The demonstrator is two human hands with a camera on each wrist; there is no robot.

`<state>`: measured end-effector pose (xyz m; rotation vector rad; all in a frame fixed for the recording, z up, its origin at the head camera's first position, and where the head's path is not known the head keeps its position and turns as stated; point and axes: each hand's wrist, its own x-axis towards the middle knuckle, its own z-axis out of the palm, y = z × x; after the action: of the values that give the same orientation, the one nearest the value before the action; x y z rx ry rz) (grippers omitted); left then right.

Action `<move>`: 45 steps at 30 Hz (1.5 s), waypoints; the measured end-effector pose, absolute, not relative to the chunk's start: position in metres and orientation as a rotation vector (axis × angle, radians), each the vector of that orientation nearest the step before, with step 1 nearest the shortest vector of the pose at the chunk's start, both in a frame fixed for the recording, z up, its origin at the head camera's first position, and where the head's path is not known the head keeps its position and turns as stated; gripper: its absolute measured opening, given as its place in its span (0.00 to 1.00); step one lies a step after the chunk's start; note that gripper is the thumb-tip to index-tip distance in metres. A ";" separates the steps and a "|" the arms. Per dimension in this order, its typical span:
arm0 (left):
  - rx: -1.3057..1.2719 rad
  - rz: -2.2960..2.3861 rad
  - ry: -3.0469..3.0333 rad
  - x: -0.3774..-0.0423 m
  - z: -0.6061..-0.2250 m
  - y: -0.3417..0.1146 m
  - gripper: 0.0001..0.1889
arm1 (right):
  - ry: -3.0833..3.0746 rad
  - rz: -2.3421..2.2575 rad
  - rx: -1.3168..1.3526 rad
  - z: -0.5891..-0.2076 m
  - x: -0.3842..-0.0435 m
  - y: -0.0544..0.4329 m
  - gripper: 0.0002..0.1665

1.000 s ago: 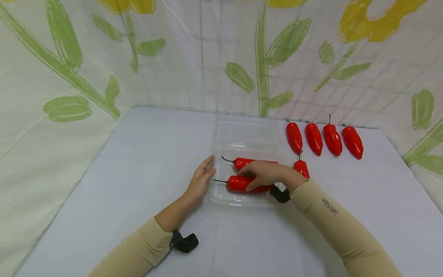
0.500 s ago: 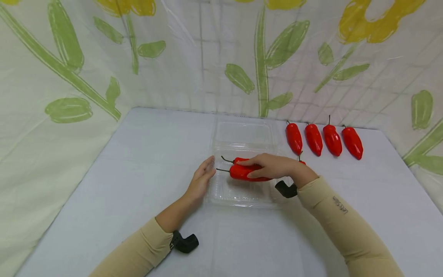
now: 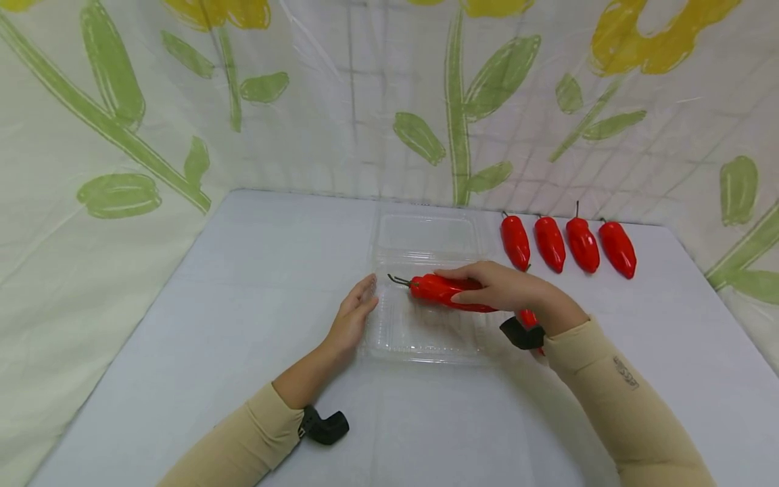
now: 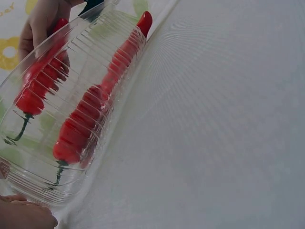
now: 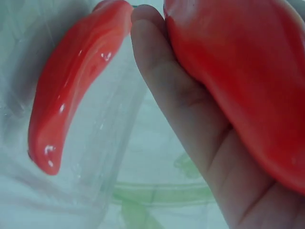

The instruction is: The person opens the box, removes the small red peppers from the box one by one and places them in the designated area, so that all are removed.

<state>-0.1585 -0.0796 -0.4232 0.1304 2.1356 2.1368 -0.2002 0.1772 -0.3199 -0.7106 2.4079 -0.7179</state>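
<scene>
My right hand (image 3: 502, 285) grips a red chili pepper (image 5: 243, 86) and holds it over the clear plastic box (image 3: 426, 348). Close behind lies a second red pepper (image 5: 71, 81) inside the box, largely covered by the held one in the head view. Through the clear wall, the left wrist view shows this pepper (image 4: 78, 126) along the box's side, stem toward the left hand. My left hand (image 3: 348, 321) rests against the box's left end, fingers extended and thumb apart.
The box's lid (image 3: 432, 233) lies folded back behind it. Several red peppers (image 3: 550, 245) stand in a row at the back right edge of the table. Another red pepper (image 3: 528, 316) lies right of the box, partly under the right wrist. A flower-patterned curtain (image 3: 322, 135) hangs behind.
The right hand lifted the nearer pepper from the box's front and moved it back and right, beside the other pepper. The left hand stayed at the box's left end.
</scene>
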 end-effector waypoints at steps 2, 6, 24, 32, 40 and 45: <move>0.123 2.145 2.132 -0.159 -0.424 -0.079 0.27 | 2.420 -0.742 -0.683 -0.320 -0.197 0.182 0.34; 0.117 2.161 2.122 -0.159 -0.425 -0.079 0.27 | 2.441 -0.820 -0.635 -0.320 -0.191 0.189 0.35; 0.075 2.149 2.106 -0.158 -0.423 -0.080 0.27 | 2.555 -1.294 -0.218 -0.334 -0.158 0.223 0.39; 0.071 2.147 2.086 -0.157 -0.423 -0.079 0.27 | 2.518 -1.479 -0.024 -0.339 -0.147 0.236 0.40; 0.088 2.143 2.086 -0.157 -0.422 -0.079 0.27 | 2.463 -1.598 0.149 -0.351 -0.134 0.254 0.42; 0.096 2.161 2.074 -0.157 -0.423 -0.079 0.27 | 2.479 -1.632 0.188 -0.358 -0.131 0.268 0.43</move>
<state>-0.1568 -0.0794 -0.4225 0.0957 2.0740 2.1608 -0.1308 0.2683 -0.3583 0.1880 2.4789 -1.6316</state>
